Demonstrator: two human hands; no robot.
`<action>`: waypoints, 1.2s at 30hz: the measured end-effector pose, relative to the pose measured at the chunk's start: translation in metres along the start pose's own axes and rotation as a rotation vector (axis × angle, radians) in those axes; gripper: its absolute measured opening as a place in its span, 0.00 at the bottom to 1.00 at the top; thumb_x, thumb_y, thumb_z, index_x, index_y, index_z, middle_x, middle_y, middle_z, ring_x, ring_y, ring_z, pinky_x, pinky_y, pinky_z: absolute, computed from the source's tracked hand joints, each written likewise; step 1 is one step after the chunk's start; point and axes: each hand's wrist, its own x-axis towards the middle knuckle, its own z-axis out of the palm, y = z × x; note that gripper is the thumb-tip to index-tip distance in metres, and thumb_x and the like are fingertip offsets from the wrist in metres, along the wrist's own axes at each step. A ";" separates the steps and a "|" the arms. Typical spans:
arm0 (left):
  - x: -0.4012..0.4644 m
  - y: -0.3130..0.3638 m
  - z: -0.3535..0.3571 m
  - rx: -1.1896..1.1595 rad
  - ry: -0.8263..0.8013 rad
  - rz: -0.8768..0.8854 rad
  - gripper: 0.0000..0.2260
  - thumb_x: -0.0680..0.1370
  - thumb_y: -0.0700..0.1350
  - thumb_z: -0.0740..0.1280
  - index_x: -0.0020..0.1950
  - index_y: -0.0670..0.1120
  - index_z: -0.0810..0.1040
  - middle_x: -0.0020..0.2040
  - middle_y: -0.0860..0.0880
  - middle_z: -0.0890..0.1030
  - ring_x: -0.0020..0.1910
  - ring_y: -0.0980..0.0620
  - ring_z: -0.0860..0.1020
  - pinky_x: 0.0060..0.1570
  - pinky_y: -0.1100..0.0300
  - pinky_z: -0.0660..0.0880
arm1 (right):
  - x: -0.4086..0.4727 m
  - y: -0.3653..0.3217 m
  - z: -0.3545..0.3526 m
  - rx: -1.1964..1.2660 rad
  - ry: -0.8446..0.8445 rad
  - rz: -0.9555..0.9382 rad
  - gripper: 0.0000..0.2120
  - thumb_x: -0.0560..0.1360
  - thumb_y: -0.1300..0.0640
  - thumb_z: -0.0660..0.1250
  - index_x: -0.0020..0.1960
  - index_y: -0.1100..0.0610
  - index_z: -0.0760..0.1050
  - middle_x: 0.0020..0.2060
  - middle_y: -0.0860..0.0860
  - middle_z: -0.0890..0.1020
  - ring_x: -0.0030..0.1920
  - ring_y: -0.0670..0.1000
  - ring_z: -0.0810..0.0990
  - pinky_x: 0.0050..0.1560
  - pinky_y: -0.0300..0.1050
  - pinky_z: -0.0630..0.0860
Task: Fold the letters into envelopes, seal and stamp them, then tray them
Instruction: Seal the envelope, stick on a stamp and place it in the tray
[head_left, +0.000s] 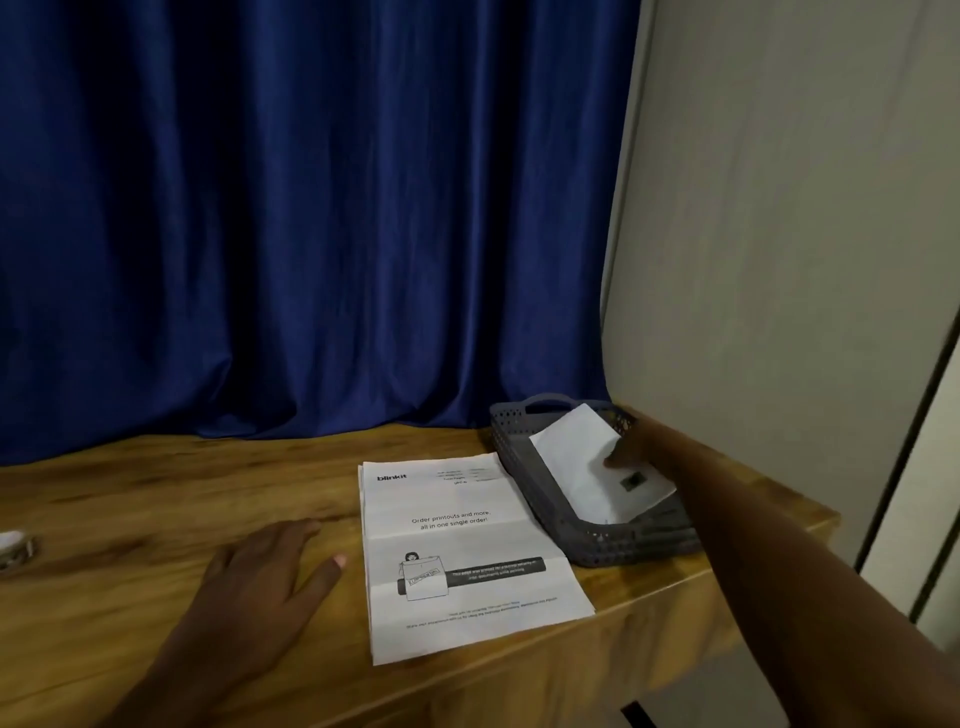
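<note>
From the head camera, the right hand (631, 447) pinches a white stamped paper envelope (597, 470) lying in the grey perforated plastic tray (524, 470), seemingly setting it down. The left hand (265, 577) rests flat, fingers spread, on the wooden worktop (156, 499), likely for balance. A creased white printed letter (467, 556) waits beside the tray. The right fingertips blur; a small object (13, 548) at the left edge is unreadable.

Home room: wooden desk (156, 493) against blue curtain (311, 208), plain wall (779, 208) beside.
</note>
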 end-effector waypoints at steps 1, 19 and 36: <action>0.000 0.000 0.000 0.000 -0.003 0.003 0.31 0.79 0.72 0.49 0.76 0.59 0.65 0.76 0.56 0.69 0.75 0.54 0.66 0.77 0.48 0.56 | 0.014 0.006 0.003 -0.064 0.014 -0.033 0.43 0.64 0.56 0.83 0.74 0.53 0.67 0.63 0.58 0.78 0.58 0.61 0.81 0.59 0.62 0.80; -0.012 0.000 -0.004 -0.038 0.035 0.083 0.24 0.81 0.67 0.55 0.72 0.58 0.70 0.70 0.57 0.75 0.69 0.54 0.73 0.73 0.52 0.65 | -0.238 -0.071 0.067 -0.220 -0.287 -0.725 0.34 0.66 0.30 0.74 0.69 0.41 0.76 0.67 0.35 0.77 0.64 0.38 0.75 0.66 0.39 0.73; -0.021 0.003 -0.012 -0.089 0.059 0.093 0.32 0.75 0.72 0.48 0.70 0.56 0.73 0.68 0.57 0.77 0.66 0.56 0.75 0.70 0.54 0.68 | -0.248 -0.069 0.091 -0.336 -0.176 -0.751 0.12 0.77 0.45 0.69 0.47 0.52 0.83 0.42 0.48 0.84 0.45 0.50 0.82 0.46 0.47 0.76</action>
